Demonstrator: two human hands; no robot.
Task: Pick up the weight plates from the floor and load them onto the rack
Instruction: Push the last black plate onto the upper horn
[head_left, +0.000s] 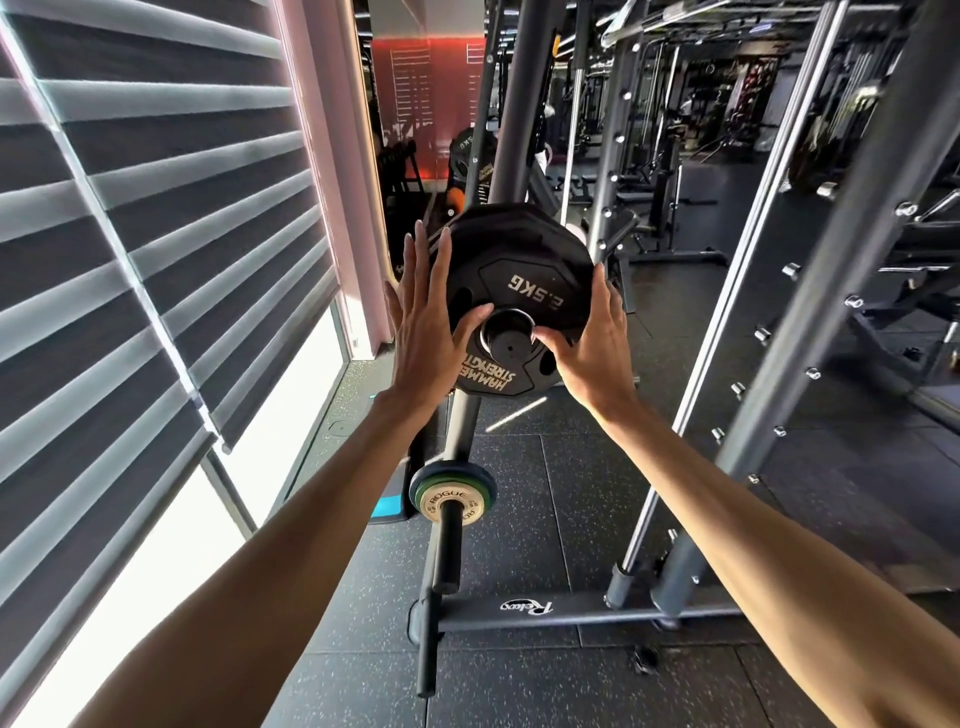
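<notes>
The 2.5 kg plate sits on the rack peg between both hands. The left hand is spread flat with its thumb touching the plate, and the right hand is curled on its edge.

- Left of my left fingers there is only a narrow gap of air, then the slatted blinds wall that side off.
- Straight ahead of my fingers the black plate fills the way, with the peg through its hole.
- Beyond and above it the slanted post blocks any reach further in.
- Below my fingers the lower peg juts toward me, carrying a small Rogue plate.
- Right of my right fingers there is open room above the floor, as far as the grey uprights.
- Low down, the base bar crosses the floor.
</notes>
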